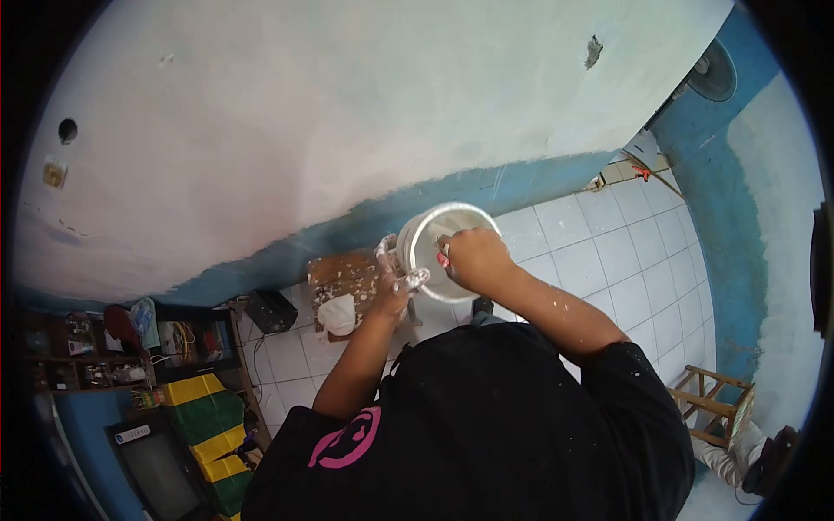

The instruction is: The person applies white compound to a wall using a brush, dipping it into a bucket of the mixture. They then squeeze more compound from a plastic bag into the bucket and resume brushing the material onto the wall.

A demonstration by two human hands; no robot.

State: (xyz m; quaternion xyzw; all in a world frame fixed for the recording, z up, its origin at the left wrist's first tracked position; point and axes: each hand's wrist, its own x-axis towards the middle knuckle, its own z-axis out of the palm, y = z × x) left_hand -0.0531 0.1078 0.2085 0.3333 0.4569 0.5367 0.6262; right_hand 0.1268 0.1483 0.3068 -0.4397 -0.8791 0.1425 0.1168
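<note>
A white bucket is tilted in front of my body, its round opening facing me. My left hand, smeared with white, holds the bucket's left side, with the thumb near the rim. My right hand reaches into the opening, its fingers closed round something with a small red or pink part; the rest of that object is hidden in the bucket. Left of the bucket stands a paint-spattered wooden stool with a white cloth or bag on it.
A partly white, partly blue wall rises ahead. White tiles cover the floor. At the left are shelves, a black bag and a yellow-green cloth. A wooden frame stands lower right, a fan upper right.
</note>
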